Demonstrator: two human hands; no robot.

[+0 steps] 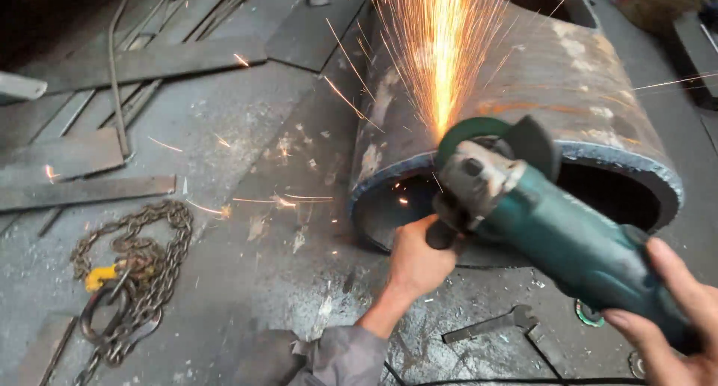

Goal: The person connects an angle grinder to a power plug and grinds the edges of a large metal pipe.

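A green angle grinder [553,229] presses its disc against the near rim of a large rusty steel pipe [553,79] lying on the floor. A fan of orange sparks [441,42] shoots up and away from the contact point. My left hand [417,262] grips the grinder's black side handle. My right hand [673,319] wraps the rear of the green body at the lower right. A grey sleeve covers my left forearm.
A heavy chain with a yellow hook [127,274] lies coiled at the lower left. Flat steel bars and plates [82,191] are scattered across the grey floor at the left and back. A wrench-like tool [493,325] and a black cable [523,381] lie near me.
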